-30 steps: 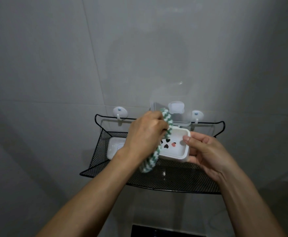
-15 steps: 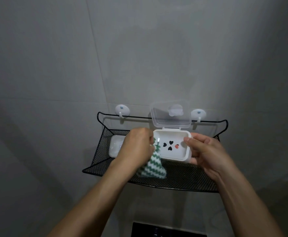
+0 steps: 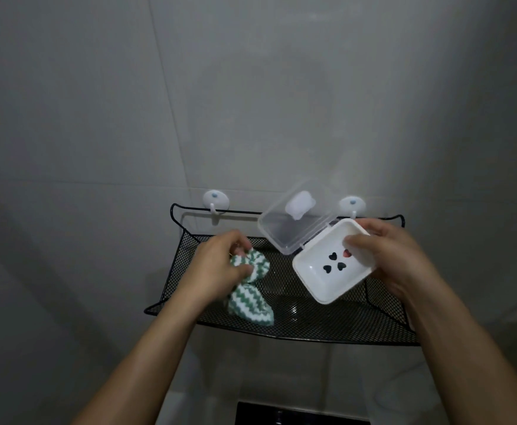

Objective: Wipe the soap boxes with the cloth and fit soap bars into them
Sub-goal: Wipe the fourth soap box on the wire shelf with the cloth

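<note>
Grey tiled wall, black mesh shelf, striped cloth, open soap box

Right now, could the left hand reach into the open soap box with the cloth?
Probably yes: the left hand grips the cloth beside the soap box, whose lid is swung back, leaving the tray open.

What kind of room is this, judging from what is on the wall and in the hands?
Probably a bathroom or shower area. The wall is covered in large grey tiles, a black mesh rack hangs from white suction hooks, and the right hand holds an open soap box.
</note>
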Available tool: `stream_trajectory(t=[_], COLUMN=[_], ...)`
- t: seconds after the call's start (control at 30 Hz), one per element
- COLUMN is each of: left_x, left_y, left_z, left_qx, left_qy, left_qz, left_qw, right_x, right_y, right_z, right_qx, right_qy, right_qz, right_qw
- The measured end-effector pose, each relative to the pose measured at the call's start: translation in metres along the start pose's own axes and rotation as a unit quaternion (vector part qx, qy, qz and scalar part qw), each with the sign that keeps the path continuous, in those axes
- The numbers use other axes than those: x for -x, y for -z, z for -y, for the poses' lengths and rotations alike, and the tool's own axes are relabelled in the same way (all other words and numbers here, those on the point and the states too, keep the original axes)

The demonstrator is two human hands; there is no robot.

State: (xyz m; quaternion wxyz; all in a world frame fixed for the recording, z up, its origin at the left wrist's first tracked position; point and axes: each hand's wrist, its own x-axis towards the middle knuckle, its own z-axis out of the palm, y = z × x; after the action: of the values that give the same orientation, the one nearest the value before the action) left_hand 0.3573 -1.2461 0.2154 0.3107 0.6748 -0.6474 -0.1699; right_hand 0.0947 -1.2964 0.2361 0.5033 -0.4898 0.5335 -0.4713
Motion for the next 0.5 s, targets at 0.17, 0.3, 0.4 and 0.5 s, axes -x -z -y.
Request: stream_trajectory(t=[0.17,0.3,0.4,0.5], left_x=[-0.003,-0.007,-0.012,-0.015], left_y=[0.011,0.022,0.029,0.032], left_z=[0.003,0.002,-0.006,-0.016], left_qx=[0.035,0.024,0.011,-0.017], left_qy=[-0.032,-0.05,-0.055,-0.069], left_qz=[-0.032,-0.072,-0.088,-0.08], left_qw=[0.998,0.996,0.995,0.994], right_x=[-0.014,-0.023,-0.027,-0.028], right_y=[-0.003,-0.008,-0.013,-0.021], right_z=[0.02,0.03,0.037,0.043], right_qx=[0.08,0.19,0.254,0.325], right_qy=[0.05,0.111,0.142,0.17], right_qz=[-0.023,-0.009,0.018,0.038], right_qw=[0.995,0.975,0.956,0.93])
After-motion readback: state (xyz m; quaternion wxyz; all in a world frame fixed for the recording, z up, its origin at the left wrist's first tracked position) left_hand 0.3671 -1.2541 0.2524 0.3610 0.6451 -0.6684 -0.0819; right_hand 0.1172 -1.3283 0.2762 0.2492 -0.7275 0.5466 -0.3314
